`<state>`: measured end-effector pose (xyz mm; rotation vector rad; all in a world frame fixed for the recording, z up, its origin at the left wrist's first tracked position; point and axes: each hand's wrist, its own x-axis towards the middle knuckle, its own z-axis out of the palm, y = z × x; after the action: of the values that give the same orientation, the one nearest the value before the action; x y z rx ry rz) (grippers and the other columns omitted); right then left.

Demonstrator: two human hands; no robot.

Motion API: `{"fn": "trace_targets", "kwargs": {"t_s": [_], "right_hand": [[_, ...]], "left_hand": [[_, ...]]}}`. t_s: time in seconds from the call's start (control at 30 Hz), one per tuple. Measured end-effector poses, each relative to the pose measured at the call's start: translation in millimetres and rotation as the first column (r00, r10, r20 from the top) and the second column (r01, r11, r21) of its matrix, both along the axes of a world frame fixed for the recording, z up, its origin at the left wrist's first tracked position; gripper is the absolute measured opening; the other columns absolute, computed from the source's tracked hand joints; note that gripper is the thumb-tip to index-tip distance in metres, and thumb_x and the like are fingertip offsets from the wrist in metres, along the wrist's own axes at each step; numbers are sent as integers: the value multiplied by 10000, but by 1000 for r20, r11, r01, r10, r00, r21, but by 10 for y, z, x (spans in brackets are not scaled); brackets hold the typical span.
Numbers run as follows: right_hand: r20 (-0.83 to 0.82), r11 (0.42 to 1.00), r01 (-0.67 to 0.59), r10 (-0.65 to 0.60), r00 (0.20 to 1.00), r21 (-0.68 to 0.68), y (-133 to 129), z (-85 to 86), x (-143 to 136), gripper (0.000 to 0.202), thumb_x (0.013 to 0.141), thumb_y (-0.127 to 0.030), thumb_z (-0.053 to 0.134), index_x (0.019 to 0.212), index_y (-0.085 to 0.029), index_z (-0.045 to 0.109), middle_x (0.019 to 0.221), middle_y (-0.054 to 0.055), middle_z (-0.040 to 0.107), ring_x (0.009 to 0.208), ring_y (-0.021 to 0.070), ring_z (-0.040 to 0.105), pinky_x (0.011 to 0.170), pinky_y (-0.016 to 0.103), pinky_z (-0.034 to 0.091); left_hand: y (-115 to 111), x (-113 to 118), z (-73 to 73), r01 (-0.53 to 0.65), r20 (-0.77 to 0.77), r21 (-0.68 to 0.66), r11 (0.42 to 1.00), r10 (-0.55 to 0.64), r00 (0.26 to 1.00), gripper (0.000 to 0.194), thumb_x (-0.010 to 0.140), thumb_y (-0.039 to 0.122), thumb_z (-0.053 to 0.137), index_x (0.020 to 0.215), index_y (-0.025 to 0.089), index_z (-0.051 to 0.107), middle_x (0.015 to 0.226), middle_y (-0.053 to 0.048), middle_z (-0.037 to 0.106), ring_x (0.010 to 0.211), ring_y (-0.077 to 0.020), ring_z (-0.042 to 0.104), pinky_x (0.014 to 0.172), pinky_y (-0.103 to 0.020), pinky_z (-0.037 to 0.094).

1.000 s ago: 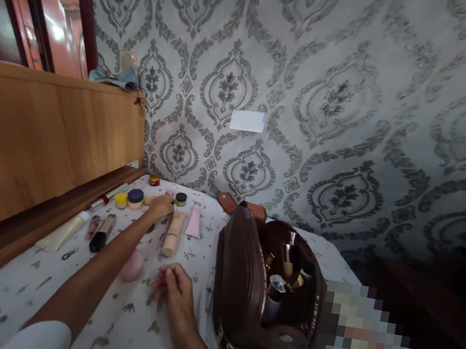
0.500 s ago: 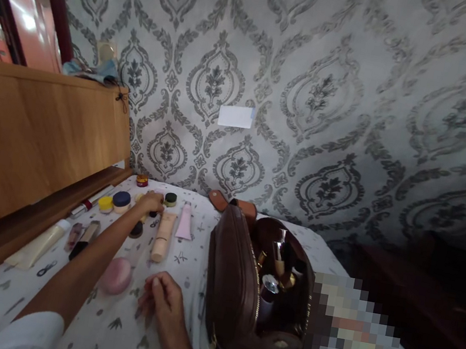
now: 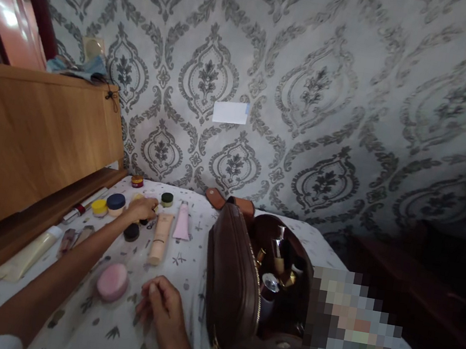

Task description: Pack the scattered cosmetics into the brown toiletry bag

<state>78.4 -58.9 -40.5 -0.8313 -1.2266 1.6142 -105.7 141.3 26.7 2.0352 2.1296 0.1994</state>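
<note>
Two bare hands are in view. Left hand (image 3: 143,209): palm down, fingers bent over a small dark item (image 3: 144,221); whether the fingertips pinch it or only touch it cannot be told. Right hand (image 3: 166,309): loosely half-curled, fingers slightly apart, no object visible in it.

The small dark item lies at the left fingertips, between a dark round jar (image 3: 131,233) and a peach tube (image 3: 160,238). Handling estimate: light, rigid, possibly slick; grip by opposite sides, fingertips only. The peach tube should yield when squeezed; hold at mid-body. A pink round case (image 3: 112,282), near the right hand, is probably stiff and smooth; hold across the rim.

Beyond: a green-lidded jar (image 3: 167,199) and a pink tube (image 3: 182,223). To the right, an unzipped brown bag (image 3: 228,269) contains a silver-capped bottle (image 3: 270,288). All rest on a patterned cloth (image 3: 192,251).
</note>
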Motion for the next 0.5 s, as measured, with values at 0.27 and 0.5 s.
{"fn": "trace_targets", "kwargs": {"t_s": [0.27,0.5], "right_hand": [[-124,997,46,-53,991,-60,27,-30,-10,619,656,-744,688,819,-149,628,671,6,613,522,114,577,469,213,412],[-377,966,-6,-95,921,-258,54,49,16,626,592,-630,818,995,-173,675,917,68,697,681,170,671,568,267,504]], "left_hand": [[-442,21,296,2,408,181,983,-77,910,350,837,262,590,1182,216,558,839,-8,648,848,-204,642,715,-288,480],[-1557,410,47,125,874,237,963,-268,405,340,780,397,641,1024,181,548,853,-18,606,745,-148,596,672,-252,467]]}}
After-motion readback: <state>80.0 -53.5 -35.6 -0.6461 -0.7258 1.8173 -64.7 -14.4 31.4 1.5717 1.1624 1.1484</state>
